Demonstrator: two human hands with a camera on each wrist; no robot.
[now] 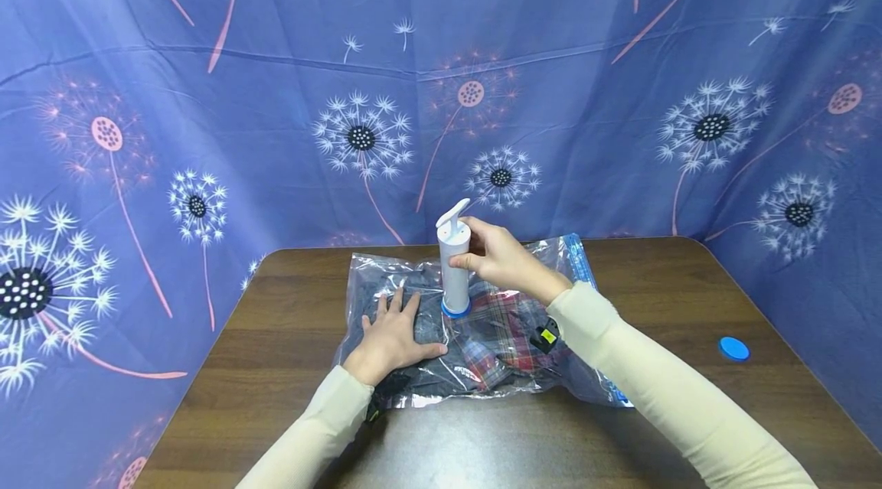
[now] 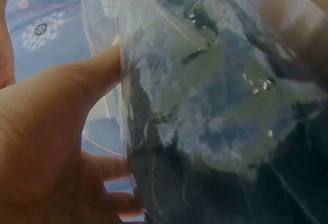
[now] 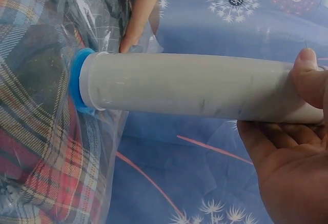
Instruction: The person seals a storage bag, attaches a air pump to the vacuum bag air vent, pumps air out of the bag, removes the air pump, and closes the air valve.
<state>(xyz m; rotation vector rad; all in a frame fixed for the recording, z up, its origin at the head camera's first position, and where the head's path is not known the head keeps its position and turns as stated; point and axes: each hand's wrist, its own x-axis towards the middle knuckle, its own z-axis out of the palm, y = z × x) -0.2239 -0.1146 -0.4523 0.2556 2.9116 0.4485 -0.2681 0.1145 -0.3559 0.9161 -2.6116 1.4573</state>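
With the right hand (image 1: 503, 255) gripping the white pump (image 1: 455, 275) upright on the clear bag (image 1: 584, 378) atop the worktop (image 1: 276, 336), and the left hand (image 1: 394, 337) spread flat on that bag, press the blue base (image 1: 456, 312) down squarely, though its fit is hard to judge.

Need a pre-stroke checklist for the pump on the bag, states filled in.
1. Pump upright, its base on the blue ring at the bag: ok. Airtight fit: cannot tell.
2. Right hand steadying the barrel: ok, thumb and fingers around its upper part.
3. Left hand bracing the bag: ok, spread on top beside the pump.
4. A hand on the handle: not ok, neither holds it.
5. Blue-edged end of the bag fully sealed: cannot tell, the sleeve covers part.
6. Blue disc out of the way: ok, on the table, off the bag.
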